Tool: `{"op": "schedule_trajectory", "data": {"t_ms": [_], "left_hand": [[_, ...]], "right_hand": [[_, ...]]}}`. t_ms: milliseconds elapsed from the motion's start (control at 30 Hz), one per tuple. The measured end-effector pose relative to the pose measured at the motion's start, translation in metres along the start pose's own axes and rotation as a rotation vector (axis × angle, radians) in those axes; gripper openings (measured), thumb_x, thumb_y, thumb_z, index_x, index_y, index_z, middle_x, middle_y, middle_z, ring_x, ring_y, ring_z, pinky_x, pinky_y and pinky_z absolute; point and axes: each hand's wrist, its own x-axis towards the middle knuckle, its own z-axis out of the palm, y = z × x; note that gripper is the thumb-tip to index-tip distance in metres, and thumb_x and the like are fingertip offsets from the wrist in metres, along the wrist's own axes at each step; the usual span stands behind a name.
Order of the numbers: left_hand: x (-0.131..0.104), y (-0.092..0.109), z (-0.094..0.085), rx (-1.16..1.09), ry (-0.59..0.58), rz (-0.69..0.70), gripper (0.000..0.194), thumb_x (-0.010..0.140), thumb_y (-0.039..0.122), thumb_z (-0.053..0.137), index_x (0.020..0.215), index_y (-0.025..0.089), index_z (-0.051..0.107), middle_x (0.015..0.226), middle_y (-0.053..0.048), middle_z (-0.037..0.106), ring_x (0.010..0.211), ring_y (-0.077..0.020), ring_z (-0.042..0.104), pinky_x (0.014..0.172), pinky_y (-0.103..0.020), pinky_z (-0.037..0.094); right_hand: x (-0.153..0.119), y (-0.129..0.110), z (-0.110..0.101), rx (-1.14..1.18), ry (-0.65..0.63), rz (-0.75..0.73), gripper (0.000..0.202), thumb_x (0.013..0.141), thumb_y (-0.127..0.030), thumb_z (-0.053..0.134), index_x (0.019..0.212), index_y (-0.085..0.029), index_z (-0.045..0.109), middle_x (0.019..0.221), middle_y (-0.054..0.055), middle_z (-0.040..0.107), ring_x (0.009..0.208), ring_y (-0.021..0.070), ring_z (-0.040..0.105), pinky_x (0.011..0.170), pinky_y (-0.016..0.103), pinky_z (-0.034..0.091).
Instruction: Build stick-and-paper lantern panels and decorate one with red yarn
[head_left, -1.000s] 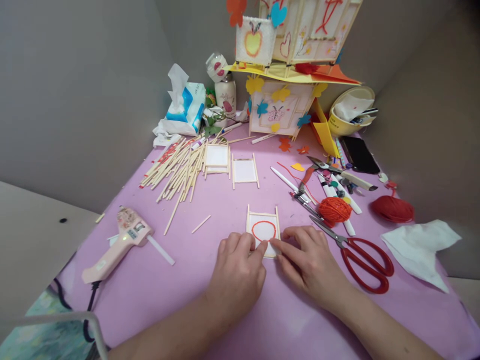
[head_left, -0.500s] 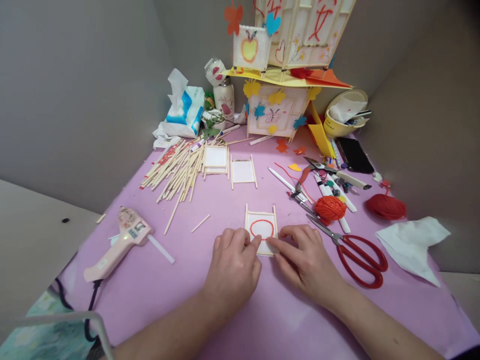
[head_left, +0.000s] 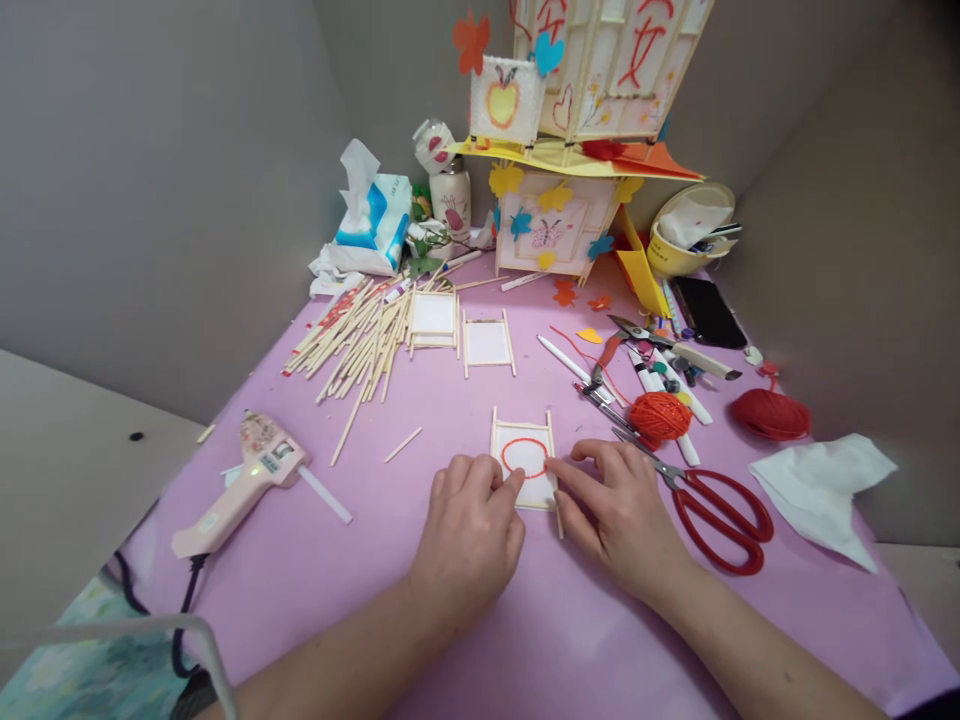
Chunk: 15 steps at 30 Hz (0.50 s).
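A small wooden-stick frame [head_left: 536, 492] with a white panel lies on the purple tabletop between my hands. On its panel sits a ring of red-orange yarn [head_left: 504, 462]. My left hand [head_left: 466, 520] is closed, fingers curled, its index fingertip pressing on the panel at the ring's lower edge and holding the frame down. At the frame's right rail is my right hand [head_left: 621, 500], its fingers apart and bent. The right index fingertip touches the ring's right side; the thumb rests lower, beside the rail.
Left are a pink glue gun [head_left: 251, 485] and a pile of sticks [head_left: 360, 340]. Two finished-looking frames [head_left: 487, 343] lie behind. Red-handled scissors [head_left: 724, 510], orange yarn [head_left: 660, 416], red yarn [head_left: 769, 414] and a tissue [head_left: 821, 490] lie right. A decorated stick house [head_left: 555, 225] stands at the back.
My right index fingertip has moved up from the ring's lower edge to its right side, and more of the frame's right rail shows. My left hand has stayed in place.
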Motion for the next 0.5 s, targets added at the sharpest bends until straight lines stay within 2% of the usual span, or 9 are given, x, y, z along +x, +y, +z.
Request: {"op": "schedule_trajectory", "data": {"t_ms": [133,333,500], "left_hand": [[-0.0003,-0.0005,0.0008,0.000,-0.007,0.003,0.043,0.081,0.005,0.049,0.120,0.015,0.065,0.089,-0.008,0.055,0.085,-0.0236,0.042,0.072,-0.039,0.038],[-0.0010,-0.0001,-0.0005,0.002,0.010,0.005,0.044,0.081,0.006,0.051,0.122,0.015,0.064,0.089,-0.008,0.055,0.085,-0.0233,0.042,0.072,-0.038,0.038],[-0.0008,0.0002,0.0001,-0.011,0.007,0.001,0.042,0.082,0.006,0.049,0.121,0.015,0.064,0.090,-0.008,0.055,0.086,-0.0235,0.042,0.074,-0.039,0.038]], "right_hand": [[0.0004,-0.0018,-0.0004,0.000,-0.007,-0.002,0.026,0.091,-0.026,0.056,0.114,-0.022,0.068,0.109,0.010,0.057,0.097,0.0251,0.047,0.081,0.041,0.036],[-0.0008,-0.0001,-0.0027,0.029,0.067,-0.040,0.027,0.090,-0.023,0.056,0.115,-0.020,0.067,0.109,0.010,0.056,0.093,0.0228,0.046,0.080,0.039,0.037],[-0.0004,-0.0021,-0.0005,0.043,0.002,-0.029,0.024,0.090,-0.023,0.056,0.111,-0.021,0.068,0.110,0.010,0.057,0.097,0.0238,0.046,0.083,0.040,0.038]]}}
